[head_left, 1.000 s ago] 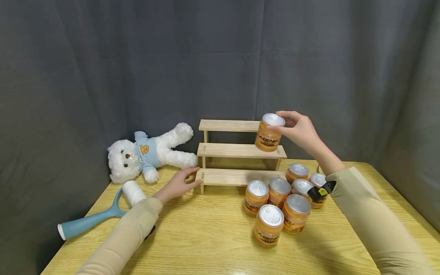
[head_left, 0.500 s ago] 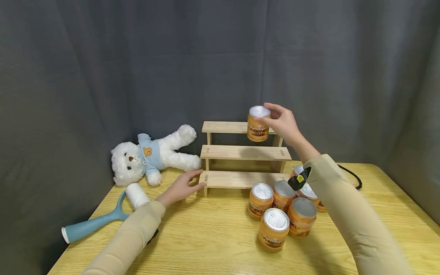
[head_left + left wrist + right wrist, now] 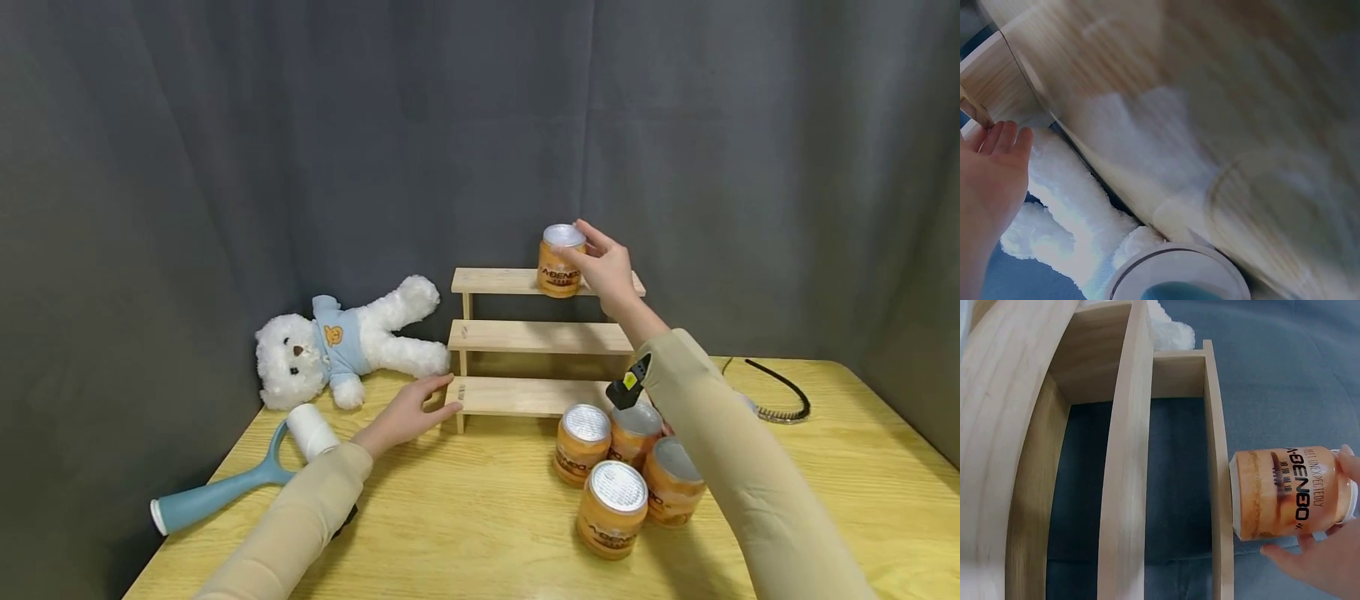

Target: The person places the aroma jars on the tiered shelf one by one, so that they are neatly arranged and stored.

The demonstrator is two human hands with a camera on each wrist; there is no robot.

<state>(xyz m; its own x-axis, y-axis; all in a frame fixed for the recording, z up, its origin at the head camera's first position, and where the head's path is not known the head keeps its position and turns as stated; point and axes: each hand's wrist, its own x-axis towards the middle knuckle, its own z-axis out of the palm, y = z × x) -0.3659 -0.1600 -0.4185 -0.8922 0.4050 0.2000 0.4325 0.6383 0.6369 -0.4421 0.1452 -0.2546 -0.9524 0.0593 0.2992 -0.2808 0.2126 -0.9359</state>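
Observation:
In the head view my right hand (image 3: 609, 268) grips an orange jar (image 3: 559, 271) with a silvery lid, thumb and fingers round its upper part. The jar is upright at the top board of a three-step wooden stand (image 3: 540, 336). Its base (image 3: 1235, 497) meets that board's edge in the right wrist view. My left hand (image 3: 408, 412) rests at the left end of the stand's lowest board, thumb to the front and fingers behind. The left wrist view shows those fingers (image 3: 1007, 139) fairly straight, tips at the wood. Several matching jars (image 3: 613, 508) stand below my right forearm, some partly hidden by it.
A white plush bear (image 3: 288, 362) in a blue shirt lies left of the stand. Near my left forearm lies a blue-handled lint roller (image 3: 217, 496) with a white roll. A dark coiled cord (image 3: 787, 392) is at the right back. Grey curtains (image 3: 420, 125) surround the table.
My right hand has carried the jar left and back from in front of the middle board to the top board. The left hand keeps its place at the stand. The view has shifted slightly.

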